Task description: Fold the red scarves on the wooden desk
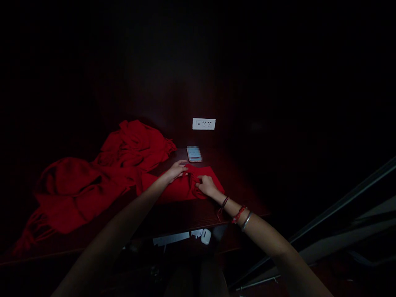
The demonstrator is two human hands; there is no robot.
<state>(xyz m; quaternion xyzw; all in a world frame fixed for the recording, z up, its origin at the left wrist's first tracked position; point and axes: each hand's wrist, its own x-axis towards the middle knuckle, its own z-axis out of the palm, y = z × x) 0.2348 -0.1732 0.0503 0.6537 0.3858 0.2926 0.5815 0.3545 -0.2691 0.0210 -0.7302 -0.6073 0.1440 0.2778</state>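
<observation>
A red scarf (173, 191) lies folded flat on the dark desk in front of me. My left hand (177, 170) is at its far left edge, fingers bent over the fabric and pinching it. At the right part of the same cloth, my right hand (208, 185) has its fingers curled closed on a raised fold. A bunched crease runs between the two hands. Bracelets circle my right wrist. More red fabric with fringed ends (71, 194) spreads in a heap to the left; whether it joins the folded part is unclear.
A phone (194, 154) with a lit screen lies just beyond the scarf. On the back wall is a white socket panel (203, 123). Below the desk's front edge, a white earbud case (206, 236) and papers (171, 238) show. The surroundings are very dark.
</observation>
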